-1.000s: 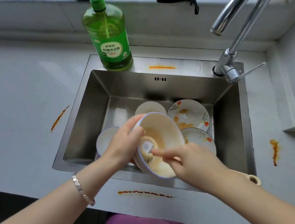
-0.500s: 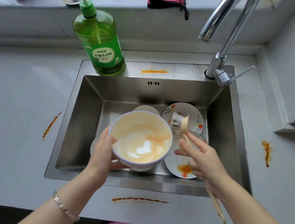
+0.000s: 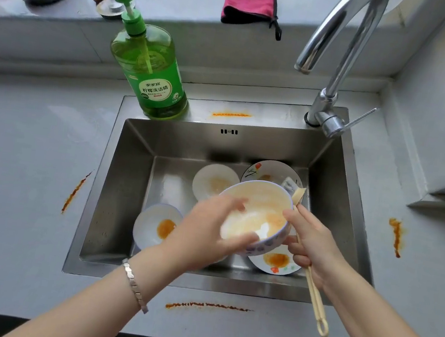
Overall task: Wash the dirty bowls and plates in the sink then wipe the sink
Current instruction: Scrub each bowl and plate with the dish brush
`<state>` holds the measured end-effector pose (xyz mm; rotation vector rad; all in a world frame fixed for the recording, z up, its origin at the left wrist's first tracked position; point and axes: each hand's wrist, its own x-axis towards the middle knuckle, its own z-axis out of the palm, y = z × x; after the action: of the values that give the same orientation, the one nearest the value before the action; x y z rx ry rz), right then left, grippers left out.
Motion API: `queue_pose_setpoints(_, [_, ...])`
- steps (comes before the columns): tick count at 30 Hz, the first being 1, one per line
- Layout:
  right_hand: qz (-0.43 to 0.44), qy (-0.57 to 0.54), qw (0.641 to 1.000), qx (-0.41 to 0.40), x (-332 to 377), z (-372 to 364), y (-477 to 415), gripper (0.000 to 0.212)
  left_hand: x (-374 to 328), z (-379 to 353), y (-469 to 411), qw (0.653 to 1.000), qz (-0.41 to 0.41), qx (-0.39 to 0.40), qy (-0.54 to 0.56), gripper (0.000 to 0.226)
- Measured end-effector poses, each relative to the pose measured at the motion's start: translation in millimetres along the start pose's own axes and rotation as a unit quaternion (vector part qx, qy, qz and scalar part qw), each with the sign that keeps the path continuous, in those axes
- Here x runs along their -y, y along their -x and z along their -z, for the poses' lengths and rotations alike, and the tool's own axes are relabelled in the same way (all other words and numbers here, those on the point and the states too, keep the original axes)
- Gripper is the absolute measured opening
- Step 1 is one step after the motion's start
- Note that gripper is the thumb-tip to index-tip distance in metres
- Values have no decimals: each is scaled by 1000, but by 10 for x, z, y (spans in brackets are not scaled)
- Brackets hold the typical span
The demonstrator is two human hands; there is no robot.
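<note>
Head view: the bowl (image 3: 257, 219) is held up over the middle of the sink (image 3: 127, 183), its mouth tipped toward me and its inside filmed with orange-tinted suds. The left hand (image 3: 206, 234) grips the near-left rim with fingers curled over the edge. It is blurred, so I can't make out how the thumb lies. The right hand (image 3: 310, 243) is just right of the bowl, closed round the handle of the brush (image 3: 313, 298), with a fingertip touching the bowl's right rim.

What matters for the next move, as I read it, is where the brush lies. Its long axis runs from lower right of the frame up toward centre, alongside the bowl's right side. The bristle head pokes out beyond the far-right rim, outside the bowl. To scrub, I'd judge the head must swing left over that rim. To rinse, the bowl must go up-right toward the tap (image 3: 330, 92), which shows no water.

On the sink floor are a far plate (image 3: 269, 170), a near plate (image 3: 276, 261) partly under the bowl, a small dish (image 3: 213, 181) and a stained dish (image 3: 153, 224), all dirty. Orange streaks mark the worktop (image 3: 17, 154).
</note>
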<state>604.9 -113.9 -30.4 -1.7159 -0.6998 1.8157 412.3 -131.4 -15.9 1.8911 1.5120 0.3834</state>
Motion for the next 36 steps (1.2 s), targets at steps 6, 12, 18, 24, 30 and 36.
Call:
queue_pose_setpoints(6, [65, 66, 995, -30, 99, -144, 94, 43, -180, -129, 24, 986, -8, 59, -155, 14])
queue_pose_setpoints(12, [204, 274, 940, -4, 85, -17, 99, 36, 3, 89, 23, 940, 191, -14, 284, 23])
queue_pose_setpoints(18, [275, 480, 830, 65, 49, -62, 302, 40, 91, 142, 141, 931, 226, -3, 287, 26])
queue_pose_setpoints(24, [309, 436, 840, 93, 87, -66, 356, 45, 25, 201, 242, 938, 188, 6, 291, 36])
queue_pose_setpoints(30, [273, 405, 871, 43, 158, -8, 201, 36, 38, 252, 260, 947, 172, 18, 270, 26])
queue_pose_setpoints(36, [312, 458, 826, 102, 227, -114, 366, 35, 34, 281, 296, 950, 157, 24, 269, 32])
